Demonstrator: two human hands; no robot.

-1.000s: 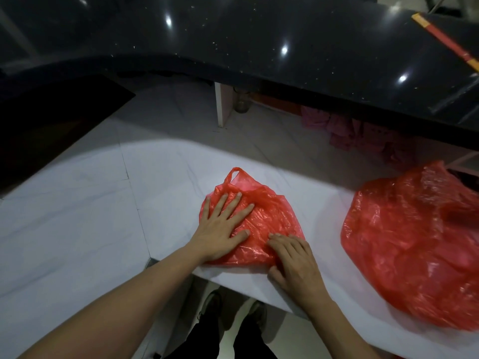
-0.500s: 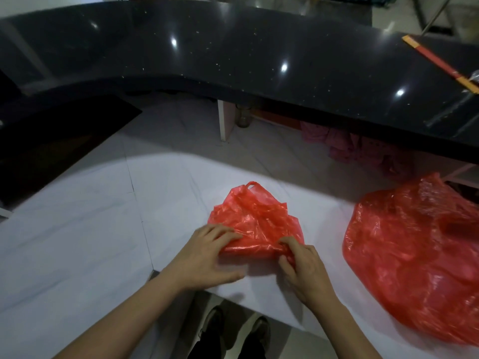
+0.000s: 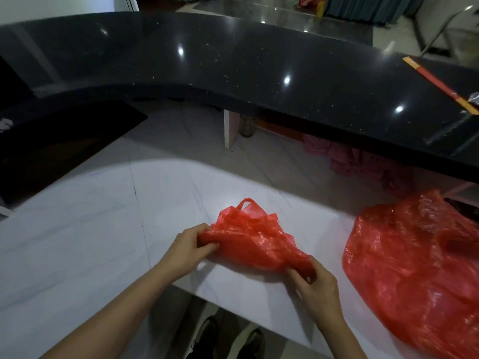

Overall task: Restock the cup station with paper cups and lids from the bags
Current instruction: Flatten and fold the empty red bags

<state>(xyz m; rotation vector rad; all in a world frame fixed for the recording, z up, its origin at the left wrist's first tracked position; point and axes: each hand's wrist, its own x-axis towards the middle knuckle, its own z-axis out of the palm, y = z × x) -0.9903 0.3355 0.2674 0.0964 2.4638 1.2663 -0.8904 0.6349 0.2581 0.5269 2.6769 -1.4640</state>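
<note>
A small, flat red plastic bag [image 3: 254, 239] lies on the white counter [image 3: 103, 242], partly folded, its handle loop pointing away from me. My left hand [image 3: 189, 247] pinches the bag's left edge. My right hand [image 3: 316, 281] pinches its lower right corner. A second, larger red plastic bag [image 3: 420, 268] sits bulging at the right; its contents are hidden. No cups or lids are visible.
A raised black glossy counter [image 3: 259, 71] curves across the back, with an orange-red strip [image 3: 438, 84] at its right end. Under it stand a white support [image 3: 229, 130], a glass jar [image 3: 247, 125] and pink cloth [image 3: 357, 161]. My shoes [image 3: 228, 338] show below the counter's edge.
Both hands went from pressing flat on the small bag to pinching its edges. They have spread apart, stretching the folded bag between them. The view tilted up.
</note>
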